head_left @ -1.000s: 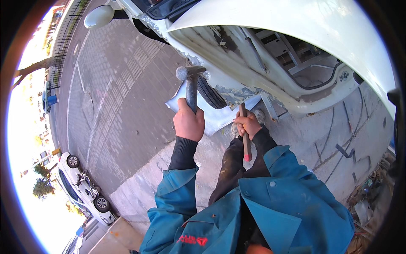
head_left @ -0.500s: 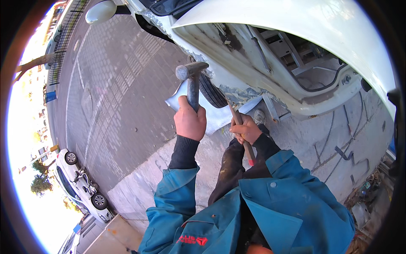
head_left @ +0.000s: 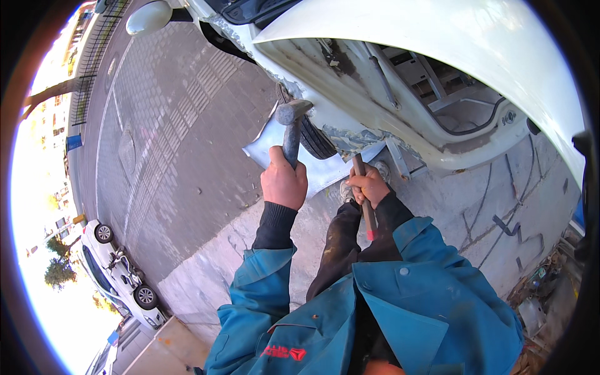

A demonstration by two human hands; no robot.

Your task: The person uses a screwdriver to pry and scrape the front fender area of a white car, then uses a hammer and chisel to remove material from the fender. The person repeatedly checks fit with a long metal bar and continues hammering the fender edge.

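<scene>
Left fingers [head_left: 301,172], held out ahead of me, wrap the hammer [head_left: 292,139]; right fingers [head_left: 356,182], near them, clasp a bar [head_left: 369,220].

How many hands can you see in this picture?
2. The left hand is wrapped around a hammer; the right hand grips a bar with a red end. No other hands show.

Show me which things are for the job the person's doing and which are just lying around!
For the job:
- hammer, in the left hand
- red-ended bar, in the right hand
- scraped white vehicle, probably

Just around, it seems:
- parked white car
- blue container
- clutter heap
</scene>
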